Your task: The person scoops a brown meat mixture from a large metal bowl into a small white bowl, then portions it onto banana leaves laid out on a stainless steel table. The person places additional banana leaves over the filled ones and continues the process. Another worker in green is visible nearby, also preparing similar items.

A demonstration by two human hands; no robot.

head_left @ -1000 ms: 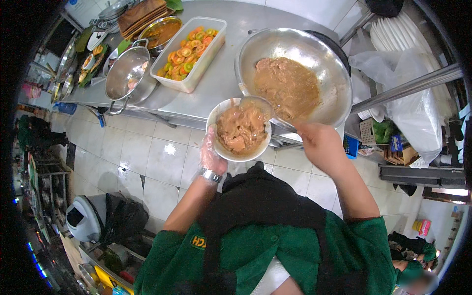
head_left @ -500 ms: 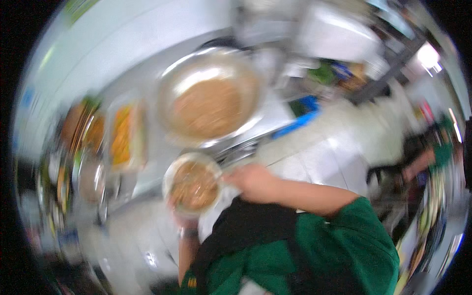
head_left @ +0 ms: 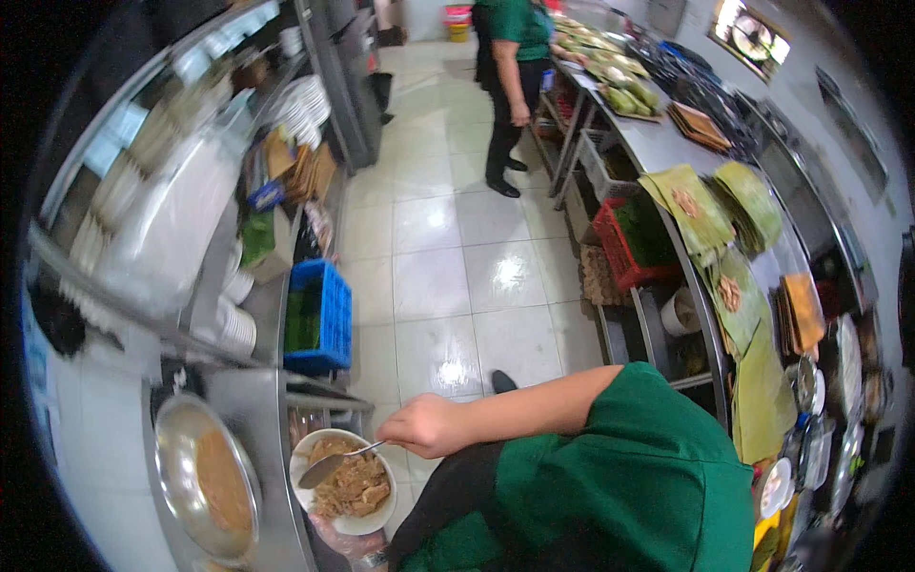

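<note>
- A white bowl [head_left: 367,522] of brown, saucy meat [head_left: 362,491] is at the lower left of the frame, held in the air just beside a metal counter [head_left: 272,520].
- The left hand [head_left: 345,541], seemingly in a clear glove, supports the bowl from its lower edge; its fingers hold the bowl but are partly hidden beneath it.
- The right hand [head_left: 427,426] has its fingers closed around the handle of a metal spoon [head_left: 322,470]. The spoon's head is over the meat, at the bowl's left side; whether it touches the food is hard to tell.
- At the far lower left, a wide steel basin [head_left: 181,467] holds more brown mixture.
- On the right, a second counter [head_left: 772,267] carries green leaf sheets [head_left: 681,195], two with small heaps of food.
- The step in hand looks like holding a filled bowl with the spoon ready.
- Any move from here calls for a level bowl and a steady spoon, since the sauce could spill over the rim.
</note>
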